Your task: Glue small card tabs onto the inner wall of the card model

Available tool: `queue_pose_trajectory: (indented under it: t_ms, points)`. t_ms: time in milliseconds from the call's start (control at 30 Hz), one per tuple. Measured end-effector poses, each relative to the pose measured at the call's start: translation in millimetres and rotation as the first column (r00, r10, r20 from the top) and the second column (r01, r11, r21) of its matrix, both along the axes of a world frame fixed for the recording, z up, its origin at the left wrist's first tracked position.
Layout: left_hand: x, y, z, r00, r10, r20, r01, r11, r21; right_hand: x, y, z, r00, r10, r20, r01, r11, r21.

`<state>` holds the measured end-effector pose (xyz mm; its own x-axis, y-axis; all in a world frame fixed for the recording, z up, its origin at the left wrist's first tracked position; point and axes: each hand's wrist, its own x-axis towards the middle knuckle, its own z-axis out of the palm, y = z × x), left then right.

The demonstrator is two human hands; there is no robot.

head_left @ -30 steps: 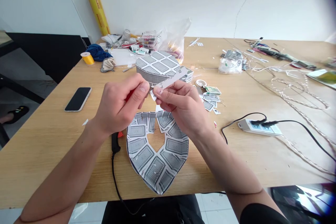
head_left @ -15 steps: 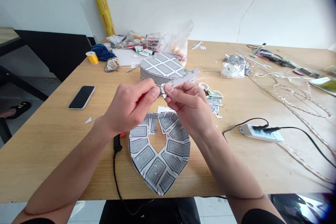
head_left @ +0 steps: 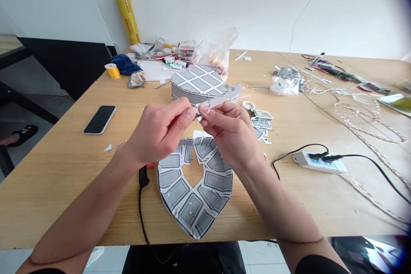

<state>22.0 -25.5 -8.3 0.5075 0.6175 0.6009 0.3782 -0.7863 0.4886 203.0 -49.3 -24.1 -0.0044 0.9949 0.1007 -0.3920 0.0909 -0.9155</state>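
Note:
My right hand (head_left: 234,132) pinches a white card strip (head_left: 221,97) with small dark print, which slants up to the right. Closed into a fist, my left hand (head_left: 165,130) meets the strip's near end with thumb and forefinger. What lies between those left fingertips is too small to make out. Below both hands sits a pointed, open shell made of playing cards (head_left: 180,192), with grey patterned backs showing and a hole in its middle. A rounded box covered with the same cards (head_left: 199,81) stands behind the hands.
A black-handled corded tool (head_left: 143,176) lies left of the shell, partly hidden by my left arm. A phone (head_left: 100,120) lies farther left. Loose cards (head_left: 261,124) and a tape roll (head_left: 248,105) are to the right, near a power strip (head_left: 319,162). Clutter lines the back.
The strip has shifted slightly left and down. Its ragged white end between my fingertips now shows less. Both hands stay almost in place.

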Motion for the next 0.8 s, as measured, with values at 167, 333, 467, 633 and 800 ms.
queue_pose_trajectory:
  t_ms: [167,333,467,633,800]
  points:
    - [3,-1,-1.5,0.996,-0.078,-0.053,0.080,0.996,0.033,5,3,1.2,0.999,-0.035,0.021,0.035,0.999,0.022]
    - [1,-1,-3.3,0.998,-0.066,0.009,0.066,0.998,-0.016,9,4,4.3,0.999,-0.041,0.031,0.040,0.998,0.041]
    - [-5,2,-3.4,0.990,0.024,0.138,-0.004,0.991,-0.137,8,3,5.5,0.998,0.053,0.040,-0.055,0.998,0.042]
    - [-9,4,-3.5,0.984,0.065,0.167,-0.036,0.984,-0.175,9,1,5.4,0.992,0.105,0.070,-0.109,0.993,0.049]
    - [-11,8,-2.4,0.986,0.045,0.161,-0.009,0.976,-0.217,12,0,4.3,0.984,0.143,0.108,-0.151,0.986,0.073]
